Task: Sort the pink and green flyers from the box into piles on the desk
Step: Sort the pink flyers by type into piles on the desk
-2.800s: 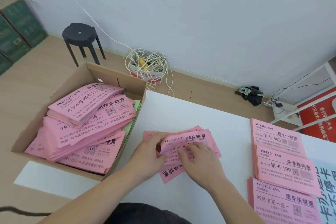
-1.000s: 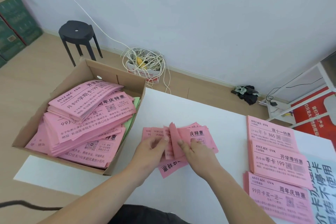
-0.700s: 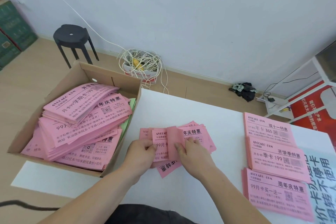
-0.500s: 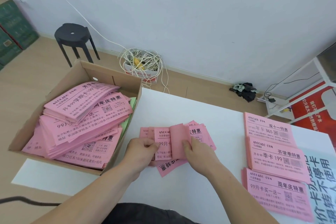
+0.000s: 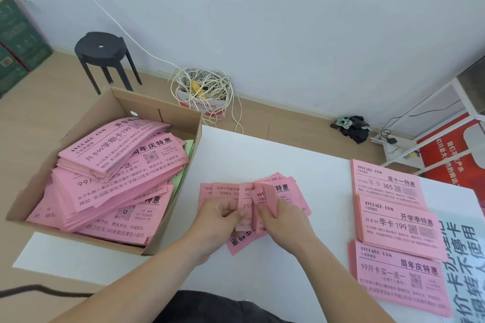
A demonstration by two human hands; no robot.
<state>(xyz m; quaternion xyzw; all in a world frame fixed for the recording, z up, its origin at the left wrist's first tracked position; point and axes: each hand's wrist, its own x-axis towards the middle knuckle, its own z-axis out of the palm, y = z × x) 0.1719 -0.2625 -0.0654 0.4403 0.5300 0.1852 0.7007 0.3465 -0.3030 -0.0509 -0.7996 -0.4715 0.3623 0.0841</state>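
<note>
Sorting looks midway: your left hand [image 5: 220, 215] and right hand [image 5: 283, 217] both pinch the fanned pink flyers [image 5: 282, 187] on the desk [image 5: 262, 155], right of the box [image 5: 178, 117], so next probably peel one toward its matching pile [image 5: 393, 223].

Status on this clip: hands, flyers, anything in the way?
The left hand and right hand both grip the fanned pink flyers over the desk. Three sorted piles at right; box mostly full. Nothing blocks the piles.
</note>
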